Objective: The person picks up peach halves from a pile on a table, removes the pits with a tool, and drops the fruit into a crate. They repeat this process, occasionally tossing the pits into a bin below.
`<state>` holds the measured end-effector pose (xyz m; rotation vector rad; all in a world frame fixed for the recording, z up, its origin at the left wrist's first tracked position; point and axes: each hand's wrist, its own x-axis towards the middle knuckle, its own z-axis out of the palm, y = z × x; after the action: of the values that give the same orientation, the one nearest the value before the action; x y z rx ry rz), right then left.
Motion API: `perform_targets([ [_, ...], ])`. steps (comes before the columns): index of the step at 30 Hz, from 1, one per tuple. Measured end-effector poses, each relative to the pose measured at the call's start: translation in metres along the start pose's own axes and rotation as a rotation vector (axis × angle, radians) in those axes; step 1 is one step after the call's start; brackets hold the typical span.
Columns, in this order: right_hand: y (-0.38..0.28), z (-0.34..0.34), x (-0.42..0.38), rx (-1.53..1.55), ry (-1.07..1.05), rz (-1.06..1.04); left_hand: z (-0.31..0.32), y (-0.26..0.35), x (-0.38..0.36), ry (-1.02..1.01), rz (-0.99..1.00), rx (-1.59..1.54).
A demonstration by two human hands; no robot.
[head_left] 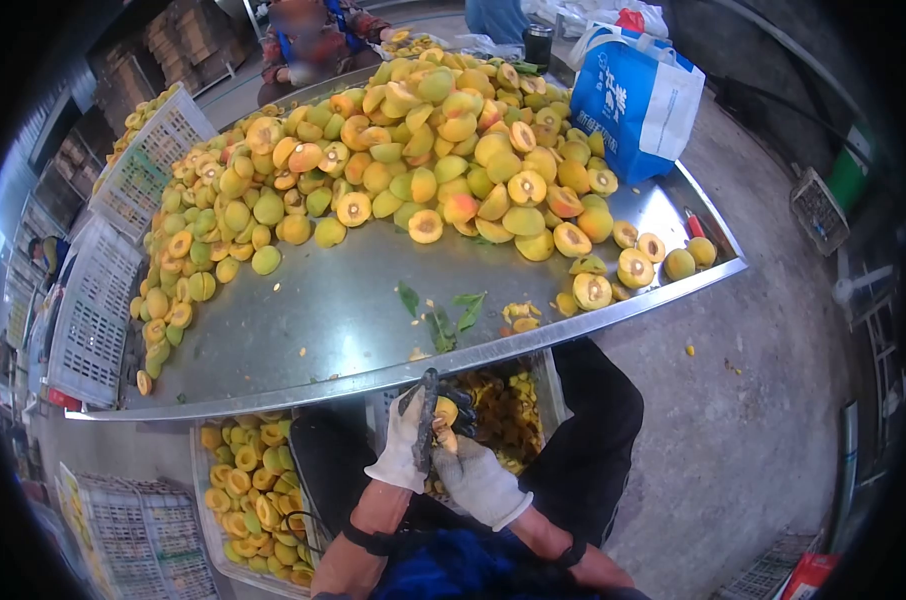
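Note:
My left hand [410, 432], in a white glove with a dark palm, is closed around a halved yellow peach [446, 409] just below the table's front edge. Against it works my right hand [480, 482], also gloved; its fingers are curled at the fruit, and whatever they grip is hidden. Under both hands, between the knees, a crate holds brownish peach scraps [510, 415]. In front, a large heap of halved and whole peaches [413, 150] covers the back of the metal table [343, 300].
Green leaves [441, 325] and fruit bits lie near the table's raised front edge. A blue bag [633, 100] and a red-handled tool [693, 224] are on the right. A crate of peach halves [258, 500] stands at lower left. Another person [318, 45] sits across the table.

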<state>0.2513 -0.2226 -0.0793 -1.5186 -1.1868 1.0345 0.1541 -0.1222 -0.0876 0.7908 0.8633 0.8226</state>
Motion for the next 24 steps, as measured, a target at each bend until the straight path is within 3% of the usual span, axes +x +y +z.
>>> perform_targets([
  [3, 0.005, -0.004, -0.002, 0.283, -0.215, 0.192, 0.004, -0.004, 0.0, -0.145, 0.195, 0.141],
  [6, -0.011, -0.016, -0.003, 0.571, -0.286, 0.425, -0.004, -0.012, -0.002, -0.063, 0.01, 0.088],
  [7, -0.009, -0.013, -0.007, 0.648, -0.256, 0.471, -0.012, -0.013, 0.001, -0.132, -0.063, 0.008],
  [8, -0.002, -0.017, -0.007, 0.544, -0.331, 0.488, -0.012, -0.011, -0.001, -0.197, -0.062, -0.057],
  [10, -0.001, -0.015, -0.006, 0.698, -0.329, 0.461, -0.014, -0.015, 0.001, -0.176, 0.001, -0.065],
  [11, -0.006, -0.017, -0.008, 0.736, -0.334, 0.486, -0.013, -0.007, 0.002, -0.305, 0.035, -0.051],
  [15, -0.009, -0.027, -0.007, 0.816, -0.474, 0.563, -0.016, -0.006, 0.008, -0.399, 0.116, 0.024],
  [20, -0.028, -0.022, -0.011, 1.177, -0.503, 0.617, -0.013, -0.02, 0.004, -0.524, 0.139, -0.163],
  [22, -0.026, -0.022, -0.013, 1.221, -0.548, 0.658, -0.002, -0.018, -0.012, -0.44, 0.124, -0.266],
  [23, -0.005, -0.023, -0.013, 1.269, -0.669, 0.575, 0.001, -0.016, -0.013, -0.435, -0.014, -0.339],
  [24, -0.006, -0.026, -0.014, 1.169, -0.642, 0.556, -0.002, -0.02, -0.012, -0.461, -0.104, -0.483],
])
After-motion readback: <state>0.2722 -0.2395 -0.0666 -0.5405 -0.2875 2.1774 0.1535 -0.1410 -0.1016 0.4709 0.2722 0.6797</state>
